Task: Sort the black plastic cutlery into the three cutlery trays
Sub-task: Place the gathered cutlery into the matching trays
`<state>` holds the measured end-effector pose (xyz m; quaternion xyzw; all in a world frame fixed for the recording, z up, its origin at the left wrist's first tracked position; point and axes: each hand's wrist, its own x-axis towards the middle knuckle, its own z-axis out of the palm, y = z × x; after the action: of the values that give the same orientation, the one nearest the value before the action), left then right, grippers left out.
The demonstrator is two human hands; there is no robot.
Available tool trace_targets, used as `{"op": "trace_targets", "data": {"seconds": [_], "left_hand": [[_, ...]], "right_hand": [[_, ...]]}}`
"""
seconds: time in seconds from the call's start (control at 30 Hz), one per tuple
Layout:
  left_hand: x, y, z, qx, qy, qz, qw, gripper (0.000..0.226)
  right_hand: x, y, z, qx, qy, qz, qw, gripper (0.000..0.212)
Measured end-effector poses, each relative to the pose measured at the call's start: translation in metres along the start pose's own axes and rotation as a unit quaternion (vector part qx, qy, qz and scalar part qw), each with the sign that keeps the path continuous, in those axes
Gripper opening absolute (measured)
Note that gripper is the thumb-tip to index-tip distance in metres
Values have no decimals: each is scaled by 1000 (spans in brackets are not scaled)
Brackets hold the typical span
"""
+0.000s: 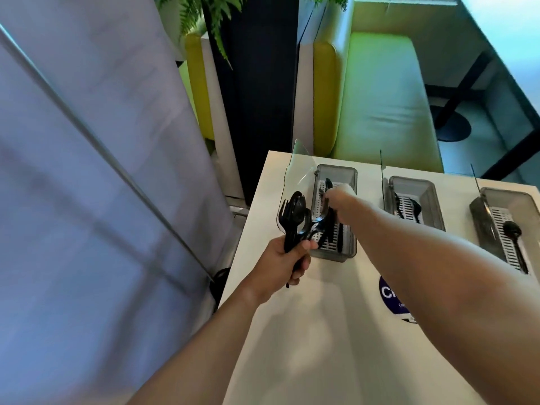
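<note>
- Left hand [287,260] grips a bundle of black forks and spoons [295,214], beside the leftmost tray [333,254].
- Right hand [340,197] is over that tray, blurred; grip unclear.
- Blue sticker [390,292] under the right forearm: only "C" legible.

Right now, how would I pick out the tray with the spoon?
On the white counter, three grey trays sit in a row. Go to the right tray, at the row's end. Unlike the left tray and middle tray, which hold several pieces, it holds a single spoon.

Left grip [287,260] holds cutlery bunch [295,217]; right grip [340,197] hangs over leftmost tray [336,171].
</note>
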<state>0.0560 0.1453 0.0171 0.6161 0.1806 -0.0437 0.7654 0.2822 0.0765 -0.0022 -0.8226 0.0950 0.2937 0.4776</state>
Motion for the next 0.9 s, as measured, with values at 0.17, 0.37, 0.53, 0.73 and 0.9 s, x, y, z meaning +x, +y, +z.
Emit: {"op": "trace_targets", "data": {"seconds": [0.17, 0.37, 0.53, 0.73, 0.9], "left_hand": [[3, -1, 3, -13, -4, 0, 1000, 24], [3, 11, 18, -20, 16, 17, 1000, 30], [6, 22, 43, -17, 50, 36, 998, 20], [8, 36, 78, -9, 12, 52, 999, 17], [10, 38, 111, 7, -38, 41, 998, 23]], "right_hand": [[-16, -6, -5, 4, -31, -54, 998, 28], [-63, -21, -33, 202, -162, -82, 962, 54], [-102, -14, -66, 189, -209, -111, 953, 57], [-133, 15, -99, 200, -193, -117, 953, 25], [-146, 27, -134, 201, -142, -135, 960, 19]]}}
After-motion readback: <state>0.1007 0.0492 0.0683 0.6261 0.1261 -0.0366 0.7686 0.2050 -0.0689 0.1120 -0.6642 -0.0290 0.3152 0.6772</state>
